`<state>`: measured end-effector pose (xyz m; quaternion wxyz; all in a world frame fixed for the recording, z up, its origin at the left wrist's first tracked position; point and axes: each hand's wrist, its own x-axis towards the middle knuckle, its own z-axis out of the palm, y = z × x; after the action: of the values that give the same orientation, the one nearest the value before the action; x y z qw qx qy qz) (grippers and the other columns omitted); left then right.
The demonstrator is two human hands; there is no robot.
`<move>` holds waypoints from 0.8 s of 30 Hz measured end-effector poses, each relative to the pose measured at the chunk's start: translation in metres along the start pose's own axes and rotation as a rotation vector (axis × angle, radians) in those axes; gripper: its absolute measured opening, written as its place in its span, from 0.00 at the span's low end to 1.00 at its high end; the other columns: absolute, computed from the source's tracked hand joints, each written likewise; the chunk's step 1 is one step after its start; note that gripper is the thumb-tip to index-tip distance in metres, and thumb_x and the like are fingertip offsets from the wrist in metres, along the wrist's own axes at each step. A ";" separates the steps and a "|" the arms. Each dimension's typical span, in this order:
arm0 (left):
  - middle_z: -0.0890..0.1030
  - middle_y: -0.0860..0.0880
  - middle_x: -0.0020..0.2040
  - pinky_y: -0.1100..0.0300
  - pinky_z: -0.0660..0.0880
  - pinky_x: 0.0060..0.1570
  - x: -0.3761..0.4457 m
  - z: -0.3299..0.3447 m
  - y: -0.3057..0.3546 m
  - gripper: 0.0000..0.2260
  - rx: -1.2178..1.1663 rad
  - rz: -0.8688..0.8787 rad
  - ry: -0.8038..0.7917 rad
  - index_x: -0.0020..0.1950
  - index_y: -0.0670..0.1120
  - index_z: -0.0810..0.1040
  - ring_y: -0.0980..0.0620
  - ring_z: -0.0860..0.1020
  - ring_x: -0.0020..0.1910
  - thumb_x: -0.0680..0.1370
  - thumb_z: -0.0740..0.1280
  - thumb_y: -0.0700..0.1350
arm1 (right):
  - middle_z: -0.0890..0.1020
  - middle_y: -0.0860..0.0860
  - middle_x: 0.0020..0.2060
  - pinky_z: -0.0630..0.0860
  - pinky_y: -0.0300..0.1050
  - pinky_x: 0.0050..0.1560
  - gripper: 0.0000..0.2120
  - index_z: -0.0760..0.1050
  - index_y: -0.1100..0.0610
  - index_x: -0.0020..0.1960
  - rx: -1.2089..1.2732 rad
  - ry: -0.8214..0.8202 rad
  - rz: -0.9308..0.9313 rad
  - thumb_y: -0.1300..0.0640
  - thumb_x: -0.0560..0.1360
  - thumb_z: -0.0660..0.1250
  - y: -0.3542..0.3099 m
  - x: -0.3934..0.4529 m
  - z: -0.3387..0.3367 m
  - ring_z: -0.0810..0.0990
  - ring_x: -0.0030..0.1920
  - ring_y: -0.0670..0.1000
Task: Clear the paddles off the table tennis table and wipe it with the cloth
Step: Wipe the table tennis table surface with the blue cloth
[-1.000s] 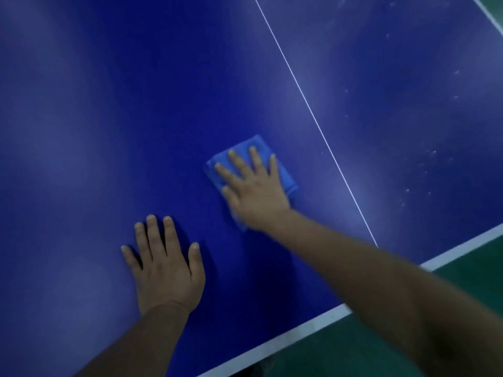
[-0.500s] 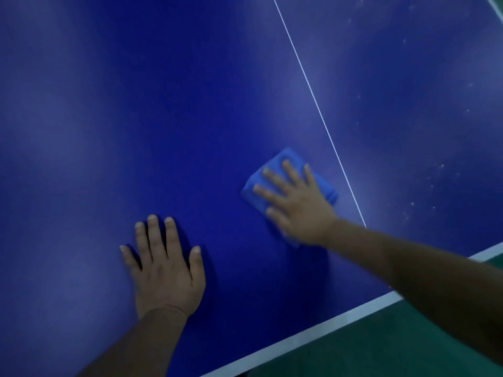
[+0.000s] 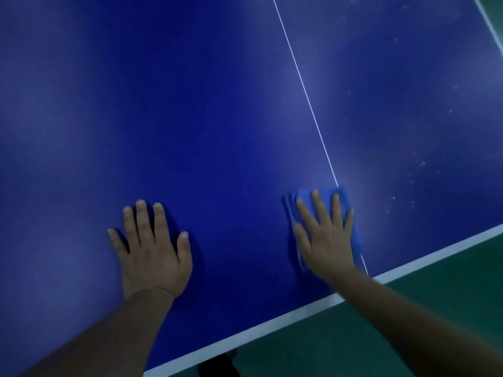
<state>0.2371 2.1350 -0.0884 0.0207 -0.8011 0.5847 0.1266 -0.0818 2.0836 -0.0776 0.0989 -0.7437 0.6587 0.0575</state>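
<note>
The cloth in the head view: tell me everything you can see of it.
The cloth is a bright blue, soft-looking pad, apparently folded, lighter than the table beneath it. It lies flat near the table's white-edged near border, over the thin white centre line. The right hand presses on it with spread, straight fingers, covering its middle; only its far, left and right edges show, slightly blurred.

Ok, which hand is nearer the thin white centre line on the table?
Right. The right hand presses the blue cloth over the centre line; the left hand lies flat, well to its left.
</note>
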 end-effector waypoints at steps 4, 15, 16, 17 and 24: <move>0.47 0.42 0.82 0.37 0.39 0.76 0.000 -0.003 0.002 0.34 0.003 -0.010 -0.001 0.82 0.43 0.50 0.43 0.41 0.81 0.81 0.42 0.61 | 0.49 0.46 0.82 0.40 0.73 0.74 0.27 0.50 0.39 0.80 0.171 0.105 0.345 0.40 0.82 0.46 -0.040 0.124 -0.020 0.41 0.80 0.61; 0.46 0.43 0.82 0.39 0.37 0.77 -0.002 -0.002 0.002 0.33 -0.005 -0.026 0.009 0.82 0.44 0.49 0.45 0.40 0.81 0.81 0.42 0.60 | 0.61 0.51 0.79 0.53 0.76 0.72 0.28 0.59 0.43 0.79 -0.050 0.032 -0.159 0.41 0.80 0.51 0.006 -0.047 0.018 0.53 0.79 0.65; 0.46 0.43 0.82 0.39 0.37 0.77 -0.002 -0.003 0.003 0.33 -0.002 -0.029 0.004 0.82 0.45 0.48 0.45 0.40 0.81 0.80 0.41 0.60 | 0.59 0.51 0.80 0.51 0.75 0.73 0.29 0.57 0.43 0.80 -0.054 0.012 -0.013 0.40 0.80 0.47 0.030 -0.032 0.010 0.52 0.80 0.64; 0.46 0.43 0.82 0.39 0.37 0.77 -0.002 -0.004 0.003 0.33 0.000 -0.032 0.001 0.82 0.45 0.48 0.45 0.40 0.81 0.81 0.41 0.60 | 0.55 0.50 0.81 0.48 0.73 0.75 0.30 0.54 0.42 0.80 -0.027 -0.006 0.155 0.39 0.80 0.44 0.050 -0.015 0.003 0.49 0.80 0.63; 0.45 0.43 0.82 0.37 0.39 0.77 -0.003 -0.006 0.004 0.30 -0.009 -0.027 0.005 0.82 0.45 0.47 0.43 0.40 0.81 0.83 0.47 0.57 | 0.52 0.49 0.82 0.45 0.75 0.74 0.27 0.51 0.41 0.81 0.086 0.135 0.423 0.42 0.82 0.48 -0.023 0.026 0.008 0.47 0.80 0.65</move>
<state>0.2334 2.1356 -0.0809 0.0171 -0.8094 0.5731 0.1270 -0.0552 2.0628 -0.0893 0.0721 -0.5864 0.8068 -0.0009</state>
